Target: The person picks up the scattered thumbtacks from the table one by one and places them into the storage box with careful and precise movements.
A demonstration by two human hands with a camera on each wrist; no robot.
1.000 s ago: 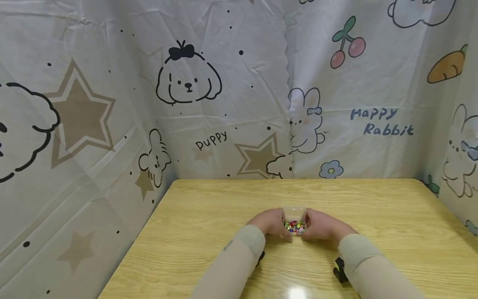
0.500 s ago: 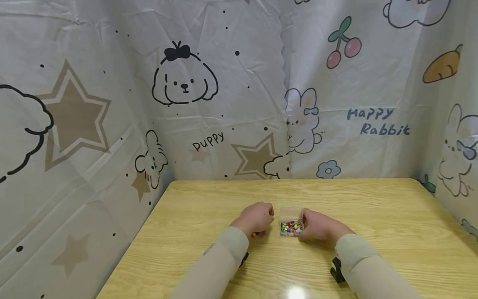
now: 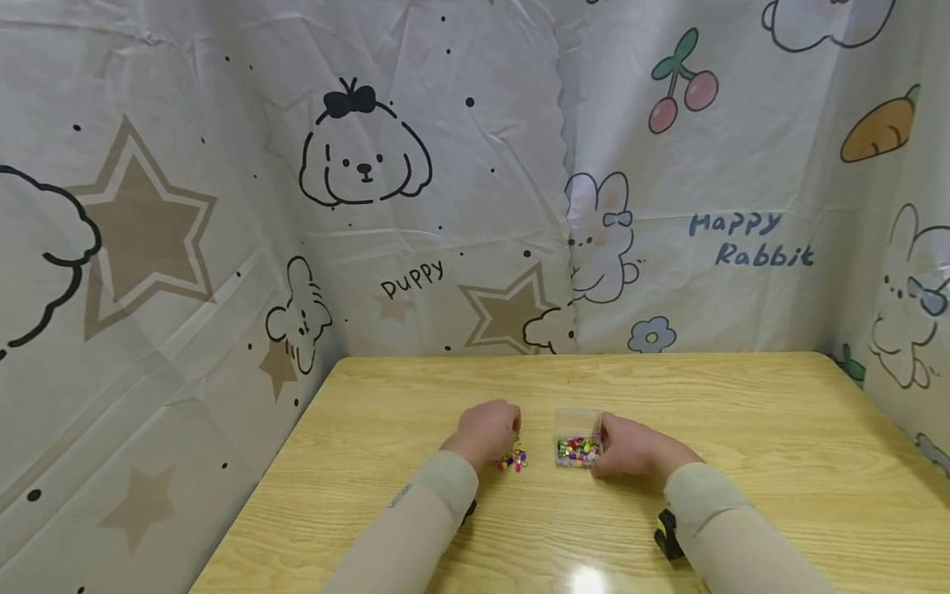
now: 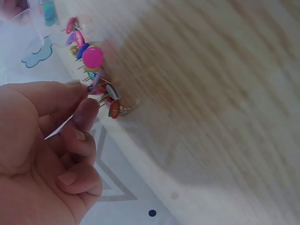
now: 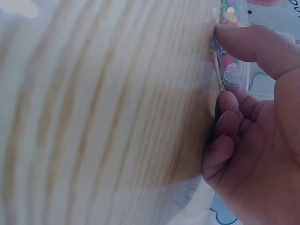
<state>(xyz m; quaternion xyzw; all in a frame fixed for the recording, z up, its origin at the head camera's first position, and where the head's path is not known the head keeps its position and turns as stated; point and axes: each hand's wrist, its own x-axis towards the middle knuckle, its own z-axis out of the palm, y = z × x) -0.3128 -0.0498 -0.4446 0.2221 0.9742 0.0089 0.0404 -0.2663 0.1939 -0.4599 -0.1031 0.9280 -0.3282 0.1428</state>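
Observation:
A small pile of colourful thumbtacks [image 3: 514,459] lies on the table left of the box, their round heads and pins plain in the left wrist view. My left hand [image 3: 486,431] is at the pile. Thumb and forefinger meet there on a thumbtack [image 4: 91,88], mostly covered by the fingertips, while the other fingers curl loosely. To the right stands a clear plastic box with its lid [image 3: 577,421] raised at the back and several multicoloured thumbtacks [image 3: 580,450] inside. My right hand [image 3: 631,447] grips the box's right side, thumb at the front corner.
The wood-grain table [image 3: 416,396] reaches back to a hanging cloth [image 3: 445,231] printed with animals and stars. Another cloth panel runs along the left table edge. A dark wrist device [image 3: 668,535] sits below the right cuff.
My left hand has let go of the box's left side and moved left to the pile of thumbtacks, which has come into view. The right hand keeps its hold on the box.

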